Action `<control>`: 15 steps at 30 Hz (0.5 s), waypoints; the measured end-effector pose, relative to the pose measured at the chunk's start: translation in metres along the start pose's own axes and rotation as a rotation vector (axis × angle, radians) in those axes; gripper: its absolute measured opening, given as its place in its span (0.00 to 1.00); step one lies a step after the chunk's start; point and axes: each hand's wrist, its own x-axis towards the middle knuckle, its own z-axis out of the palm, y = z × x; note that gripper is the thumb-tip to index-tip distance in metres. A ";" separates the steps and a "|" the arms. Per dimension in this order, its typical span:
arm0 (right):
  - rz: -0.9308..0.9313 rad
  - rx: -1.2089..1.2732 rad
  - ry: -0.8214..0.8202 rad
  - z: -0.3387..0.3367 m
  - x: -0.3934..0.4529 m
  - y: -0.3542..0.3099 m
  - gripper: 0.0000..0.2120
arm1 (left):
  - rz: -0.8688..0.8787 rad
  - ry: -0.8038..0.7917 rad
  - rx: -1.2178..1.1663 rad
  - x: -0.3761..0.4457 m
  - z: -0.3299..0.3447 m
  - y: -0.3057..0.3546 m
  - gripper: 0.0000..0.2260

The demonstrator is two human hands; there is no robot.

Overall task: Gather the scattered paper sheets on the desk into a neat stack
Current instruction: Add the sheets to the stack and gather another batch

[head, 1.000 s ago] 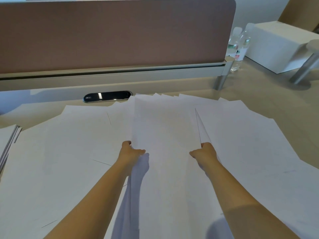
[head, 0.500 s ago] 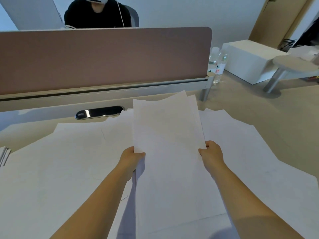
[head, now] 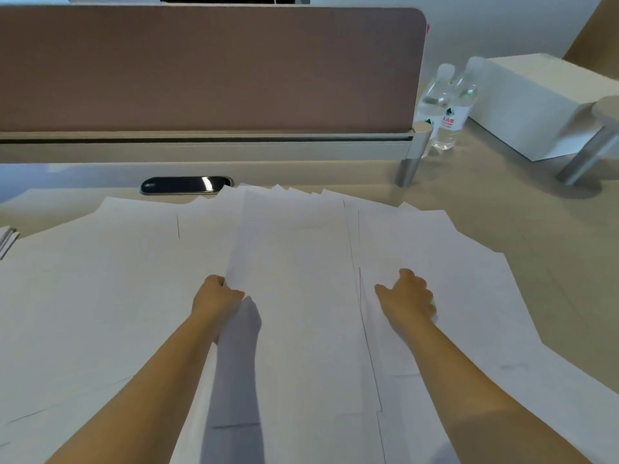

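Thin white paper bundle (head: 294,296) lowered since earlier; left hand (head: 216,296) pinches its edge, right hand (head: 407,296) released, fingers curled loosely beside it; one-sided grip risks skewing.

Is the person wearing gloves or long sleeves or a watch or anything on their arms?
No. Both forearms are bare as far as the picture shows, with no sleeves in sight. The left hand and the right hand have no gloves, and no watch, bracelet or ring can be seen. The picture is too soft to show the fingernails.
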 end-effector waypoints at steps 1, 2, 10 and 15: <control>0.010 -0.040 -0.020 0.001 0.001 0.002 0.25 | 0.002 -0.010 -0.016 -0.003 0.002 -0.001 0.06; 0.004 -0.069 -0.028 0.002 0.001 0.002 0.26 | -0.002 -0.034 -0.047 -0.006 0.006 -0.003 0.05; -0.049 0.386 -0.205 0.006 0.009 -0.007 0.27 | -0.025 -0.131 -0.157 -0.032 0.033 -0.004 0.01; -0.020 0.015 0.025 -0.015 0.012 0.021 0.25 | 0.001 0.027 -0.079 -0.032 0.036 -0.010 0.18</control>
